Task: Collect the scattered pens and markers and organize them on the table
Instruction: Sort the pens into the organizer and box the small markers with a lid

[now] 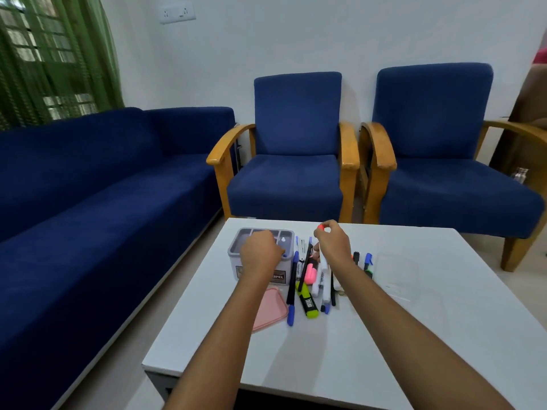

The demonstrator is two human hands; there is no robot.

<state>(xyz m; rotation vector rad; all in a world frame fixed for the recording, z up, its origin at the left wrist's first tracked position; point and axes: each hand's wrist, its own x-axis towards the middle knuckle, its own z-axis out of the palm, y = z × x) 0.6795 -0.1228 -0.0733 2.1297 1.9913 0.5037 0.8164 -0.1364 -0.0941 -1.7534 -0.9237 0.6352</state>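
Note:
A grey organizer box (242, 236) with compartments stands on the white table (355, 335). My left hand (260, 251) is over its front right part, fingers curled; something blue peeks out at its fingertips. My right hand (333, 241) is raised above a pile of pens and markers (313, 279) and pinches a marker with an orange-red cap (321, 227). In the pile lie a yellow-green highlighter (307, 304), a pink highlighter (310, 272), a blue pen (291, 294) and white markers. A blue-capped marker (368, 263) and a black one (356, 257) lie to the right.
A pink lid (270, 309) lies flat in front of the box. A clear plastic sheet or case (396, 273) sits right of the pens. A blue sofa (88, 202) runs along the left; two blue armchairs (296, 161) stand behind the table.

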